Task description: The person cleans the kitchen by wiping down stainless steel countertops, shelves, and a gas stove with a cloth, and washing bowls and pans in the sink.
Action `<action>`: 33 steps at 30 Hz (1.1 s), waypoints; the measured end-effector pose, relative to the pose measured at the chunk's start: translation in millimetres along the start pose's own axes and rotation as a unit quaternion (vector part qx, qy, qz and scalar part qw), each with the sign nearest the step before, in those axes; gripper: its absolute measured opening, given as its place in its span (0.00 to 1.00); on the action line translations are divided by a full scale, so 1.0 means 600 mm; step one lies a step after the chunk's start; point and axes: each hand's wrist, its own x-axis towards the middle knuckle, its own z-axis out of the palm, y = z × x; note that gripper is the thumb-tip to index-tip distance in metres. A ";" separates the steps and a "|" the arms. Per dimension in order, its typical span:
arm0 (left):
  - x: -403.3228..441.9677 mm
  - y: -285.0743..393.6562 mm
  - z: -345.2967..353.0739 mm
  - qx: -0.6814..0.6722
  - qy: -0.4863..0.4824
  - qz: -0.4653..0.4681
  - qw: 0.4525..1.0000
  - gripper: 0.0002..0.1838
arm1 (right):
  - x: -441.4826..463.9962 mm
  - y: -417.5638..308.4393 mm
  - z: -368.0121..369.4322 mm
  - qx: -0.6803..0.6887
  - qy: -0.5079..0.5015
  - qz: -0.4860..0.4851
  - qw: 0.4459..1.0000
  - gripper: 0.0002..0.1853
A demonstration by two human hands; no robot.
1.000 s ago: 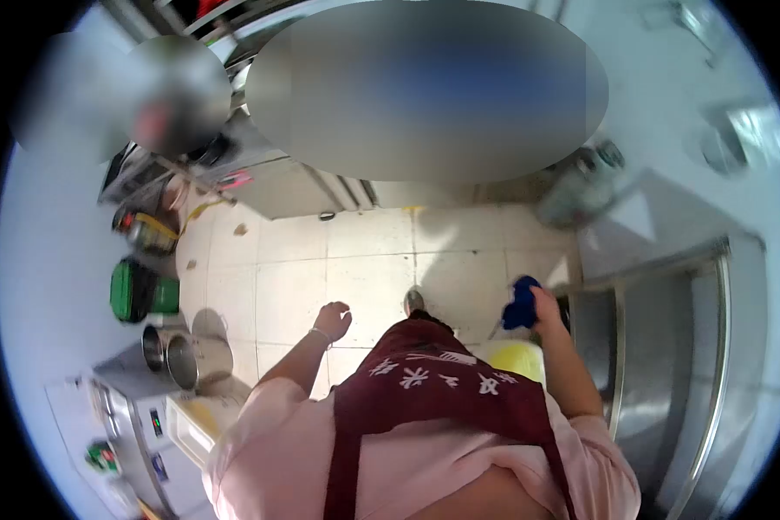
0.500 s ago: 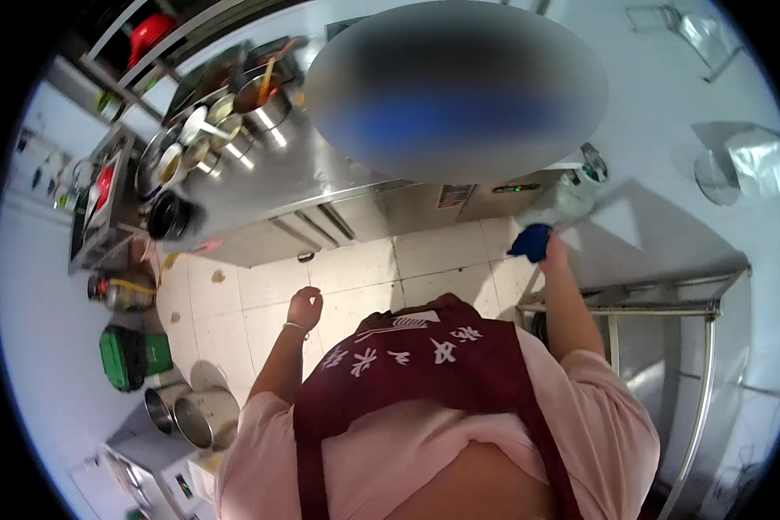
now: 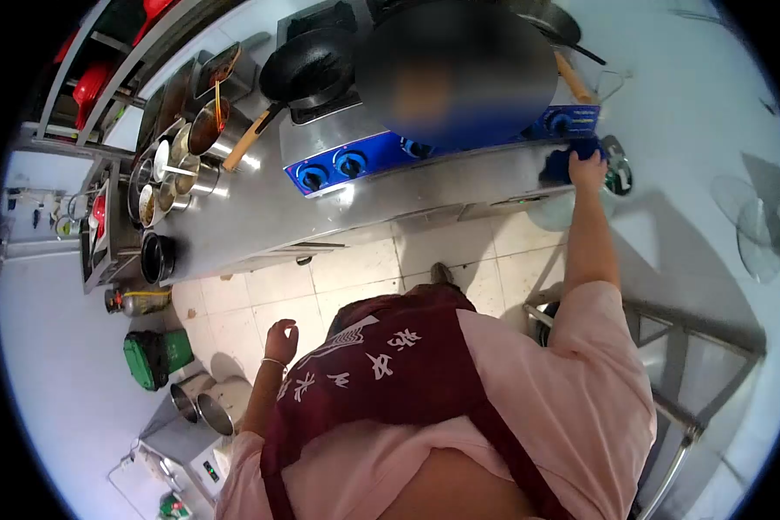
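My right hand (image 3: 588, 170) grips a dark blue cloth (image 3: 565, 163) and presses it on the right end of the steel counter (image 3: 481, 178), just below the stove's blue control panel (image 3: 374, 158). My left hand (image 3: 280, 341) hangs low over the tiled floor, its fingers curled loosely with nothing seen in them. A black wok (image 3: 308, 69) with a wooden handle sits on the left burner. A blurred patch hides the middle of the stove.
Several pots and bowls, one a steel pot (image 3: 219, 130), crowd the counter's left end. A green bin (image 3: 158, 357), a gas cylinder (image 3: 143, 302) and large steel pots (image 3: 221, 406) stand at left. A metal rack (image 3: 686, 431) stands close on my right.
My right hand has moved forward and up with the blue cloth, from above the floor to the counter's right end. The view has shifted, showing the stove and wok. My left hand still hangs.
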 end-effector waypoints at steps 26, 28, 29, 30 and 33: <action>-0.021 -0.266 -0.055 -0.154 -0.030 -0.083 0.984 0.12 | -0.715 -0.462 0.185 -0.081 -0.127 -0.467 0.872 0.36; -0.045 -0.342 -0.085 -0.163 0.008 -0.105 0.981 0.13 | -0.791 -0.505 0.189 -0.079 -0.165 -0.477 0.860 0.35; -0.054 -0.371 -0.103 -0.172 0.030 -0.124 0.977 0.14 | -0.816 -0.529 0.197 -0.086 -0.156 -0.463 0.868 0.35; -0.066 -0.397 -0.122 -0.160 0.036 -0.145 0.976 0.14 | -0.839 -0.555 0.203 -0.091 -0.149 -0.450 0.876 0.35; -0.097 -0.489 -0.147 -0.185 0.060 -0.171 0.966 0.14 | -0.865 -0.603 0.160 -0.233 -0.191 -0.454 0.839 0.33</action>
